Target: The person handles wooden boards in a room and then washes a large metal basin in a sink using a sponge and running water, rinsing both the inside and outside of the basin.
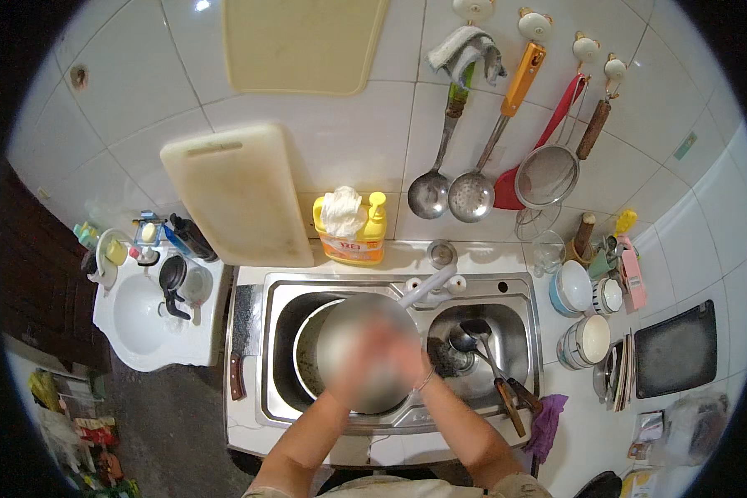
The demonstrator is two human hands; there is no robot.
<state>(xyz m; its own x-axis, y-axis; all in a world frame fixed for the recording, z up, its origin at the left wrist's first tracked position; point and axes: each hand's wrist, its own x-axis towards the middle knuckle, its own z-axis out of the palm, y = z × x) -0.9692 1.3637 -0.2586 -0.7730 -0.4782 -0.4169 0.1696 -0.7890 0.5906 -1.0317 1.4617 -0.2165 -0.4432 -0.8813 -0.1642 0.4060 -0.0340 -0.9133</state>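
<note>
Sink (481, 286): double, steel, set in a white counter; taken as reference. Vessel (309, 349): round, pale-rimmed, in the sink's left bowl, its right part under a blur. Left hand (350, 358) and right hand (400, 353) are over the vessel in that same bowl, close to each other; the blur covers both, so cannot tell whether they touch, nor whether the fingers are clamped on anything. Bracelet (425, 380) on the right wrist. Tap (427, 287) at the sink's back edge, spout angled up to the right. Two utensils (491, 365) lie in the sink's right bowl, handles crossing its front right rim. Purple cloth (546, 427) just off the sink's front right corner. Knife (237, 378) beside the sink's left edge, handle visible. Behind the sink: yellow jug (353, 251) with a white cloth (342, 213) on top, and a cutting board (239, 199) leaning on the wall, behind and to the left. Right of the sink: blue bowl (570, 289), with a white bowl (593, 339) nearer the front.
</note>
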